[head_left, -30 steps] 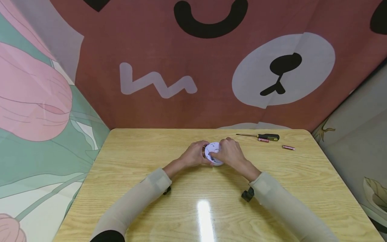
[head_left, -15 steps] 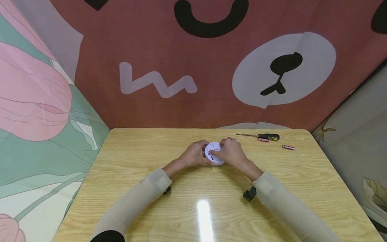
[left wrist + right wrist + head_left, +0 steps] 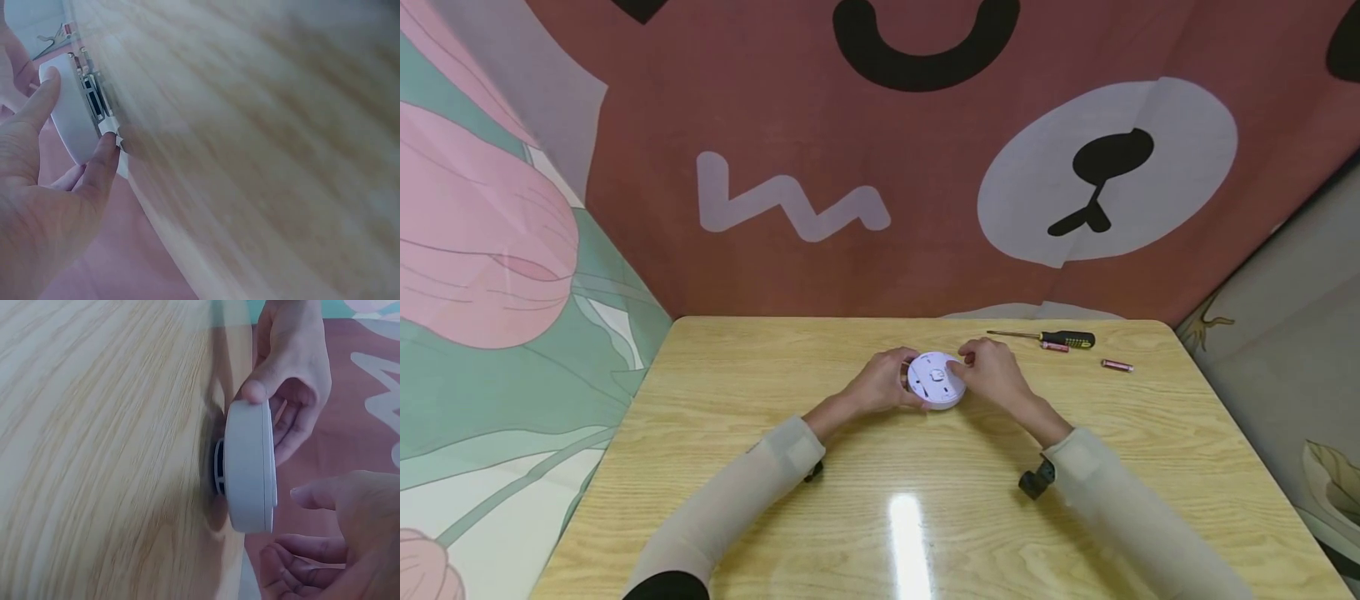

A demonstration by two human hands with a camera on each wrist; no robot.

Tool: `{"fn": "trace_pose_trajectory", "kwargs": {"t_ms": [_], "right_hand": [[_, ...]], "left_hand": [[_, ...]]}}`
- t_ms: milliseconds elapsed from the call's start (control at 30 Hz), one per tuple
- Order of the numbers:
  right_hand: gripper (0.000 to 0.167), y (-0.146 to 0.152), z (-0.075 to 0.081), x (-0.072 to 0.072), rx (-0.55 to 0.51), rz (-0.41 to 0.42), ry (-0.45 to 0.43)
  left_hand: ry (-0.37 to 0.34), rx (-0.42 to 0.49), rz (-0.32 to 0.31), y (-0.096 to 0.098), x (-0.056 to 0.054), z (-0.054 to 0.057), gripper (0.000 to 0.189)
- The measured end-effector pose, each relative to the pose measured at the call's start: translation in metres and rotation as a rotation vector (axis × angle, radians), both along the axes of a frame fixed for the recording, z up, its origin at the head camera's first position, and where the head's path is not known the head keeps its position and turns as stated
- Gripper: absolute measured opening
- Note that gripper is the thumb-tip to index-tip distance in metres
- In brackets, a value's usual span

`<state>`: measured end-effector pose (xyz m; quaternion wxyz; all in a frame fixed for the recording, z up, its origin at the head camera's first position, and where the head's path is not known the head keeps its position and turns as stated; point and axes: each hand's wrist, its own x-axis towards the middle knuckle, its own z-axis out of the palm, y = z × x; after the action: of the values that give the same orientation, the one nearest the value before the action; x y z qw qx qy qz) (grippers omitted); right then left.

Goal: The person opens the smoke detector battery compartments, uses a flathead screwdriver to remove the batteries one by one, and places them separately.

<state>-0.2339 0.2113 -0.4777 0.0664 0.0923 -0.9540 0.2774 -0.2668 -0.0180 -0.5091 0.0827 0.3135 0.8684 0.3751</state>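
Note:
A round white smoke detector [image 3: 934, 392] sits just over the table at its middle, its flat back plate with slots facing up. My left hand [image 3: 880, 383] grips it by the left rim, thumb on the near side and fingers on the far side. From the right wrist view, the detector [image 3: 245, 469] appears edge-on, with a dark vented part under it close to the wood. Just off its right edge is my right hand [image 3: 997, 377], fingers loosely bent and thumb pointing at the plate. Nothing is held in the right hand [image 3: 356, 531], and a gap separates it from the detector.
Toward the back right of the wooden table [image 3: 760, 358] lies a screwdriver [image 3: 1066, 339] with a black and yellow handle. One small pink battery [image 3: 1055, 347] is beside its handle; another battery [image 3: 1117, 365] lies farther right. A printed cloth [image 3: 790, 275] hangs behind the table.
My right hand has come off the detector's plate and moved right, uncovering the plate's face. The left hand keeps its grip in the same place.

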Motion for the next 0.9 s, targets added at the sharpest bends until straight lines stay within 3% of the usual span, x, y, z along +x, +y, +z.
{"fn": "trace_pose_trajectory", "kwargs": {"t_ms": [167, 267, 467, 600, 800, 900], "right_hand": [[0.039, 0.009, -0.003, 0.000, -0.015, 0.008, -0.083], [0.037, 0.013, -0.005, 0.002, -0.077, 0.028, -0.170], [0.038, 0.016, -0.010, 0.004, -0.291, 0.045, -0.378], [0.041, 0.016, -0.012, 0.004, -0.460, 0.035, -0.478], [0.044, 0.016, -0.014, 0.007, -0.589, 0.013, -0.545], [0.044, 0.015, -0.014, 0.008, -0.613, 0.006, -0.551]], "left_hand": [[-0.057, 0.044, 0.000, -0.001, 0.000, 0.000, 0.085], [-0.109, 0.084, -0.004, -0.001, 0.000, 0.001, 0.083], [-0.246, 0.195, 0.025, -0.001, 0.000, 0.002, 0.069], [-0.358, 0.269, 0.093, 0.000, -0.001, 0.002, 0.051], [-0.569, 0.412, 0.163, 0.002, -0.002, 0.000, 0.037], [-0.630, 0.451, 0.173, 0.001, -0.003, -0.001, 0.035]]}}
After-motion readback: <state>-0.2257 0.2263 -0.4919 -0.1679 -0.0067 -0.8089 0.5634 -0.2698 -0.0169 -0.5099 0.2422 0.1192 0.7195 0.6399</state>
